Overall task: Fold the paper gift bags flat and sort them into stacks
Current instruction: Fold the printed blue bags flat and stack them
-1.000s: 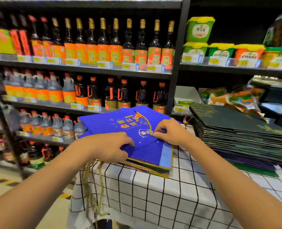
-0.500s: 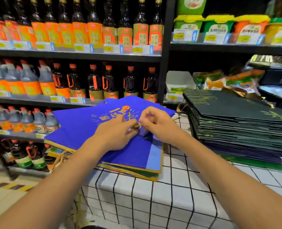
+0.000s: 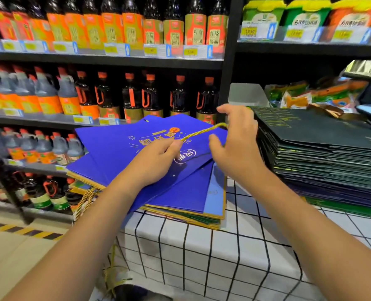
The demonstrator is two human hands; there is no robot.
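A flat blue paper gift bag [image 3: 119, 148] with gold print lies on top of a low stack of folded bags [image 3: 193, 216] at the table's left side. Its gold cord handle [image 3: 202, 132] is stretched taut above it. My left hand [image 3: 156, 161] rests on the blue bag and pinches the cord's lower end. My right hand [image 3: 234, 144] is raised over the bag's right edge and pinches the cord's upper end. A tall stack of flat dark green bags [image 3: 323, 157] stands to the right.
The table [image 3: 223, 257] wears a white cloth with a black grid. Shelves of sauce bottles [image 3: 136, 98] stand close behind and to the left. Snack packets [image 3: 310, 96] lie behind the dark stack. Gold cords [image 3: 86, 198] hang off the table's left edge.
The camera has moved closer. My hands, together at the cord on the blue bag, have drawn apart; the right hand rose up and right, pulling the gold cord taut.
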